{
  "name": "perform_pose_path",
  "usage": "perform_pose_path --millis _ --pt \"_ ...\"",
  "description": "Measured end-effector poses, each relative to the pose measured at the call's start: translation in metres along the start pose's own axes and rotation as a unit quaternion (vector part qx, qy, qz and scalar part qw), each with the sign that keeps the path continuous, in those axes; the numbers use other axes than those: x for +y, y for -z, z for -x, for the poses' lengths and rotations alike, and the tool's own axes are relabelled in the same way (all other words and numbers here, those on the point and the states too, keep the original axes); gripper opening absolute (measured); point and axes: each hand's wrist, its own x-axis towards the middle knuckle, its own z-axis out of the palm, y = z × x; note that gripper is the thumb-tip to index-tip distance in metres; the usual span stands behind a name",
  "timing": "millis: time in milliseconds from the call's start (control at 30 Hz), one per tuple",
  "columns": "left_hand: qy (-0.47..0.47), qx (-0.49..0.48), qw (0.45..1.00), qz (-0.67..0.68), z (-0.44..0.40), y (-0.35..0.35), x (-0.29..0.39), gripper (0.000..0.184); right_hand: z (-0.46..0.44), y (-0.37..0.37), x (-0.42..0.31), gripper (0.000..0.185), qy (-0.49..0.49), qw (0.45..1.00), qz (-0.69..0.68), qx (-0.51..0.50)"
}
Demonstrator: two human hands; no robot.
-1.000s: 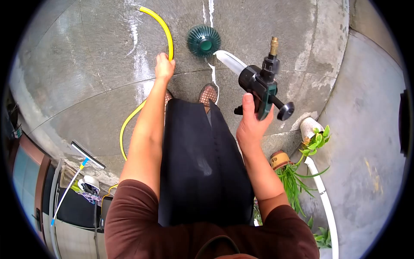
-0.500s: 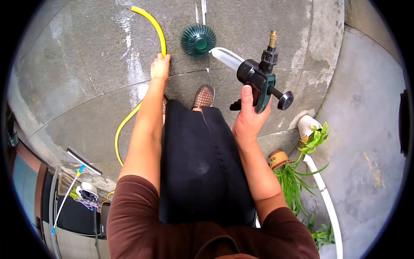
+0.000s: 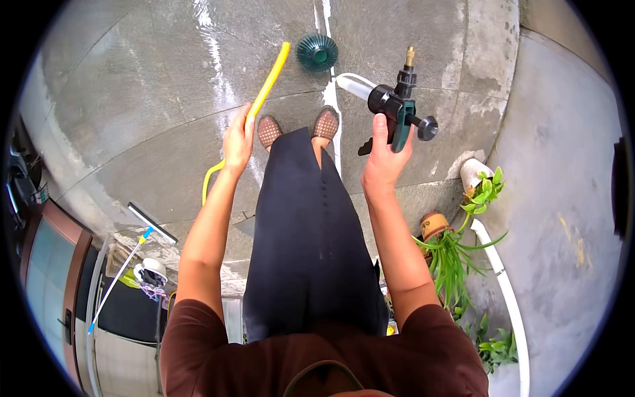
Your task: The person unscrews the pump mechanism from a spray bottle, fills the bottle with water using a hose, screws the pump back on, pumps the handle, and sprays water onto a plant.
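My left hand is closed around a yellow hose near its end, which points up and right toward the green bottle. In my right hand is a black and green sprayer head, gripped by its handle. It has a brass nozzle on top, a round black pump knob, a clear cylinder and a thin white tube reaching left. The ribbed dark green bottle stands on the ground ahead of my feet, its round opening facing up, apart from both hands.
Grey paving with wet-looking white streaks surrounds my feet. A squeegee with a long pole leans at lower left, near a door. On the right are potted plants, a white pipe and a grey wall.
My left hand has drawn back toward me, and the hose end has swung from pointing left to pointing right, nearer the bottle. The sprayer head stays in my right hand, slightly lower left.
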Motion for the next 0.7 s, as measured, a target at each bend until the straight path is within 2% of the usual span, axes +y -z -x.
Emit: perform_pose_path --millis 67,167,200,267,400,567,700 --pt "-0.062 0.010 0.998 -0.006 0.029 0.021 0.007 0.030 0.010 0.004 -0.013 0.026 0.008 1.000 0.008 0.023" --pt "-0.015 -0.050 0.998 0.035 0.065 0.049 0.040 0.026 0.026 0.011 -0.037 0.028 0.022 0.999 0.031 0.029" --pt "-0.062 -0.026 0.997 0.030 0.075 0.050 0.036 0.026 0.034 0.013 -0.040 0.028 0.025 0.998 0.045 0.032" --pt "-0.046 -0.038 0.997 0.054 0.088 0.054 0.045 0.026 0.041 0.021 -0.044 0.030 0.044 0.995 0.081 0.034" --pt "-0.044 -0.035 0.998 0.016 0.094 0.056 0.071 0.028 0.055 0.025 -0.063 0.030 0.033 0.998 0.050 0.032" --pt "-0.018 -0.052 0.998 0.031 0.093 0.050 0.081 0.029 0.064 0.030 -0.065 0.029 0.019 0.998 0.050 0.044" --pt "-0.017 -0.064 0.997 0.029 0.092 0.050 0.085 0.029 0.064 0.029 -0.073 0.030 0.044 0.996 0.066 0.048"
